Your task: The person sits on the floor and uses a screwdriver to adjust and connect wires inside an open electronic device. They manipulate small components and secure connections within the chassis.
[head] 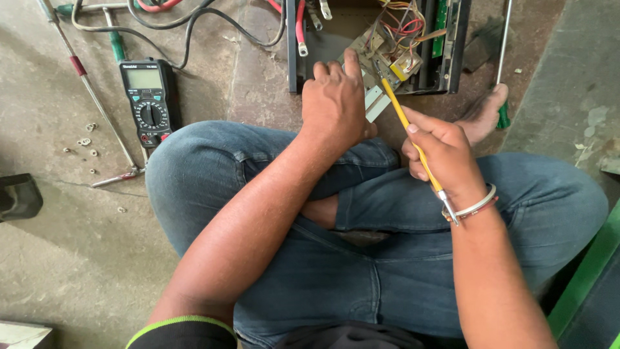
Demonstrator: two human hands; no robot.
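Observation:
I sit cross-legged on a concrete floor in blue jeans. My left hand (pixel 334 103) rests on the front of an opened black electronics case (pixel 445 64), fingers touching a circuit board (pixel 395 58) with coloured wires. My right hand (pixel 442 152) grips a thin yellow-handled tool (pixel 403 116) like a pen, its tip pointing into the board. Bangles circle my right wrist.
A black multimeter (pixel 148 100) lies on the floor at left, with probe leads, thick black and red cables (pixel 194 26) and several small screws (pixel 84 142) around it. A green-handled screwdriver (pixel 502 77) lies right of the case. A green frame (pixel 591 271) stands at far right.

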